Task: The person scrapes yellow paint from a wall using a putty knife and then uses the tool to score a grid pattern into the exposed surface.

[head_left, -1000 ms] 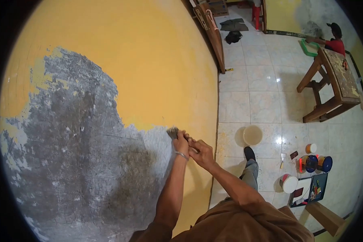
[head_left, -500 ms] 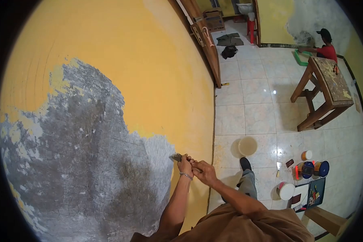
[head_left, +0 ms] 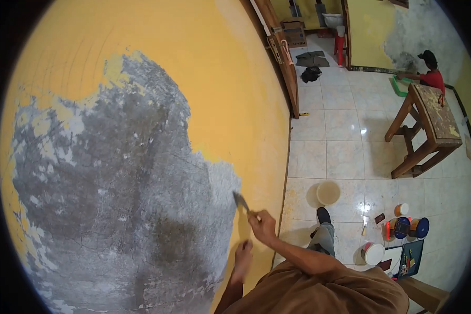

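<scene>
My right hand is closed around the handle of a scraper. The scraper's metal blade points up and left, right at the border between the bare grey patch and the yellow paint of the wall. Lower down, my left hand is away from the scraper, close to the wall. Its fingers look curled in, with nothing showing in them, and it is slightly blurred.
A round bucket stands on the tiles by my shoe. To the right are paint tubs and an open toolbox. Farther off stand a wooden stool and a wooden door; another person crouches over a green tray.
My left hand has let go of the scraper and dropped below it. My right hand now holds the scraper alone, its blade a little higher on the patch's edge. The view has shifted slightly.
</scene>
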Available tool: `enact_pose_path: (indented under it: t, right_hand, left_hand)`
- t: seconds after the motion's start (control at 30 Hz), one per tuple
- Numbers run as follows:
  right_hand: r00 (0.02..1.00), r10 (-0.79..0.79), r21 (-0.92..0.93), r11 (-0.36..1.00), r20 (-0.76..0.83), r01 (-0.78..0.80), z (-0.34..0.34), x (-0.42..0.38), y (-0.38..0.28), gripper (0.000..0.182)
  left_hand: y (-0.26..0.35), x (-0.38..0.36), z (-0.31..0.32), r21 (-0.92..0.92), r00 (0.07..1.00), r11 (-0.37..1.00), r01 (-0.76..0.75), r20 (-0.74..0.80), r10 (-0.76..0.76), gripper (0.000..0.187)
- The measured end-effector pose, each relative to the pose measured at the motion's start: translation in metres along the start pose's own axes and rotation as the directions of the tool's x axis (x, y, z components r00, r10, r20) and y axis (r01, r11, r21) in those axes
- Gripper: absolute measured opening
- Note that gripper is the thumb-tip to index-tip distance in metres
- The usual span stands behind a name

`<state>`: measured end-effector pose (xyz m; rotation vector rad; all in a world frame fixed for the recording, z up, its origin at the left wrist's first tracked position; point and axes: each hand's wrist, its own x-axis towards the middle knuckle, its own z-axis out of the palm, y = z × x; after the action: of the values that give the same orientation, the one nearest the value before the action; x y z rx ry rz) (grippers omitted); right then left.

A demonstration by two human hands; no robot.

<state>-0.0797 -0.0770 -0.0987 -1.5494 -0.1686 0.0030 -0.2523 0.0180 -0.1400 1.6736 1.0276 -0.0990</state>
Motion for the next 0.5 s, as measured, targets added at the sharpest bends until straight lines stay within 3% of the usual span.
enact_pose_path:
  t: [0.03,0.1,0.13,0.17,0.2,0.23,0.27,0.33,0.37,0.47,0.5]
  right_hand:
    - [0.996,0.02,-0.018,1.0,-0.085,-0.022,0.005,0.008,-0.007,0.026]
    - [0.989,0.053,-0.117,0.991,-0.141,-0.07,0.012,0.073,0.006,0.028]
    - [0.991,0.002,-0.033,0.999,-0.134,-0.007,0.004,0.097,0.001,0.029]
    - [0.995,0.015,-0.066,0.998,-0.101,-0.022,-0.003,0.1,-0.001,0.031]
    - [0.997,0.029,-0.1,0.994,-0.069,-0.036,-0.004,0.099,-0.005,0.033]
    - [0.997,0.05,-0.122,0.991,-0.06,-0.057,-0.002,0.081,-0.01,0.032]
    - [0.996,0.07,-0.145,0.986,-0.051,-0.077,0.0,0.049,-0.014,0.032]
    - [0.998,-0.027,-0.013,1.0,-0.057,0.026,0.014,-0.01,-0.02,0.032]
    - [0.998,-0.003,-0.06,0.998,-0.069,-0.001,0.013,-0.013,-0.049,0.033]
    - [0.986,-0.028,-0.3,0.954,-0.167,-0.023,0.028,0.073,-0.039,0.033]
    - [0.992,-0.045,-0.225,0.974,-0.116,0.018,0.02,0.109,-0.035,0.034]
  left_hand:
    - [-0.054,-0.002,-0.016,0.064,0.999,0.998,0.017,-0.042,-0.015,0.047]
    - [-0.095,-0.042,-0.036,0.033,0.991,0.998,0.051,-0.127,-0.047,0.041]
    - [-0.121,-0.048,-0.054,0.18,0.982,0.965,0.189,-0.055,-0.182,0.037]
    - [-0.158,-0.049,-0.076,0.334,0.948,0.893,0.302,-0.003,-0.319,0.034]
    - [-0.238,-0.056,-0.094,0.33,0.95,0.897,0.295,0.002,-0.313,0.034]
    - [-0.235,-0.057,-0.107,0.704,0.911,0.647,-0.292,0.41,-0.035,0.028]
    - [-0.235,-0.054,-0.11,0.696,0.909,0.651,-0.303,0.415,-0.021,0.028]
    - [-0.243,-0.039,-0.113,0.704,0.901,0.629,-0.33,0.434,-0.014,0.028]
    - [-0.244,-0.034,-0.115,0.711,0.897,0.616,-0.34,0.441,-0.014,0.027]
    - [-0.247,-0.043,-0.13,0.739,0.889,0.573,-0.355,0.456,-0.037,0.027]
    - [-0.245,-0.048,-0.132,0.746,0.886,0.56,-0.361,0.461,-0.043,0.027]
